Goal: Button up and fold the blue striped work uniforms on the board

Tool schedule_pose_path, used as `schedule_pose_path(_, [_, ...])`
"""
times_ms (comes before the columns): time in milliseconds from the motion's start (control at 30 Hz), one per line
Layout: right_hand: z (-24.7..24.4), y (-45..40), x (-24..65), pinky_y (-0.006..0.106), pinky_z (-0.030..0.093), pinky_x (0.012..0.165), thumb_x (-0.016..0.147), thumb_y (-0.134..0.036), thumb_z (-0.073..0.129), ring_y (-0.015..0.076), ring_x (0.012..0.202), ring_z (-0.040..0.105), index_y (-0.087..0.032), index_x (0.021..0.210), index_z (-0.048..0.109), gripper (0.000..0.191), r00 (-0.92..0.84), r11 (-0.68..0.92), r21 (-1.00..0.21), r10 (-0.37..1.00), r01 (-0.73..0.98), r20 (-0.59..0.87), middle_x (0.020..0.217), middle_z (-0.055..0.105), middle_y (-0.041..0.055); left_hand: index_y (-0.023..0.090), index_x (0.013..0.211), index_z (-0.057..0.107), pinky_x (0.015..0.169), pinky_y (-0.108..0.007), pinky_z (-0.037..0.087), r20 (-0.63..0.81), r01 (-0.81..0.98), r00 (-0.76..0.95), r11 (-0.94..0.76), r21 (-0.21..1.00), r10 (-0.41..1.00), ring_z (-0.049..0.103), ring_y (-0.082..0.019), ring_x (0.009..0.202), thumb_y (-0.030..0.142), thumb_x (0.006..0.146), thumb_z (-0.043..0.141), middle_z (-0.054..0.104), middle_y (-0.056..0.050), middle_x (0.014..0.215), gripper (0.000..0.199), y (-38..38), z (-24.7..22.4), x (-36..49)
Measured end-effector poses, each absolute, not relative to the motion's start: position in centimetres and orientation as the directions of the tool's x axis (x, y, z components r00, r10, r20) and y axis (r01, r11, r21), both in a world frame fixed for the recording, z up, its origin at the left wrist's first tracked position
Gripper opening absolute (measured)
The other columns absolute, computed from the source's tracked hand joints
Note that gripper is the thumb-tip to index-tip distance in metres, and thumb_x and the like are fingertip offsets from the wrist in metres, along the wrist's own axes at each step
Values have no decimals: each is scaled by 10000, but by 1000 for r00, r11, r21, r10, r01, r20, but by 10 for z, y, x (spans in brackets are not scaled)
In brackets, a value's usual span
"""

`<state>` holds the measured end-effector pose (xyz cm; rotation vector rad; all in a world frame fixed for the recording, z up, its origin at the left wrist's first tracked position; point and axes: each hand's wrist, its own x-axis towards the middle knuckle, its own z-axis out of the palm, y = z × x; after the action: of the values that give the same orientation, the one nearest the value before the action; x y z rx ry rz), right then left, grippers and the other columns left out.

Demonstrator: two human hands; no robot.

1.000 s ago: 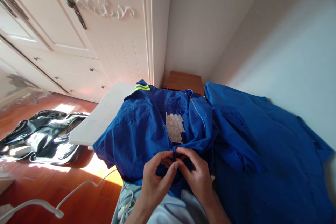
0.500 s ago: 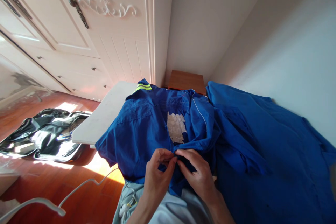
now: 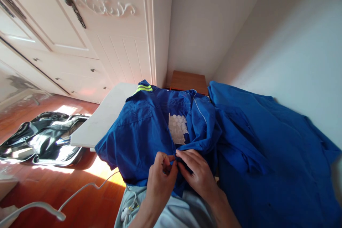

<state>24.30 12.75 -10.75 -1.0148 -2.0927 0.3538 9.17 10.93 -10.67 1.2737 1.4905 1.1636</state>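
A blue work jacket [image 3: 139, 128] with yellow-green striped tape on its shoulder lies spread in front of me, its front partly open. Through the gap shows a pale, whitish patch [image 3: 177, 128] on a lower layer. At the lower front edge my left hand [image 3: 162, 172] pinches the cloth between thumb and fingers. Close against it, my right hand [image 3: 196, 171] grips the same edge from the right, fingertips nearly meeting. Any button or fastener between the fingertips is hidden.
A white board [image 3: 104, 114] sticks out under the jacket's left side. Blue fabric [image 3: 267, 142] covers the right. An open suitcase [image 3: 53, 139] lies on the wooden floor, near a white cable [image 3: 88, 187]. A wardrobe [image 3: 120, 42] and a small brown cabinet [image 3: 188, 80] stand behind.
The left fingers have curled tighter at the jacket's edge, and the right fingers have shifted slightly over the cloth. The whole view has moved a little.
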Motion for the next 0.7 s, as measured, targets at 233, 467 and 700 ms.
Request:
schedule_pose_path(233, [-103,126,248,385,605,844,909,-44,549,229,965,673,-198,1454,462,573,-446,698,-445,708,561,547,1076,723,101,246,751,352,598,-204,511,37,233,-96,-13,972,995,669,-130,690,237,894,502,690,1,755,208,106,-113,92])
schedule_pose_path(467, [-104,128,246,361,615,768,861,-51,600,218,867,687,-187,1353,547,513,-394,726,-416,662,547,637,966,734,90,234,822,469,648,-213,534,164,312,-86,-130,941,983,683,-127,695,172,919,454,698,9,775,115,103,-114,93])
schedule_pose_path(700, [-108,127,245,353,609,761,837,-39,606,210,849,689,-197,1307,573,497,-364,726,-424,657,541,661,955,738,80,206,1016,585,698,-227,565,289,392,-57,-245,887,956,714,-146,785,207,945,500,727,-33,879,111,100,-114,94])
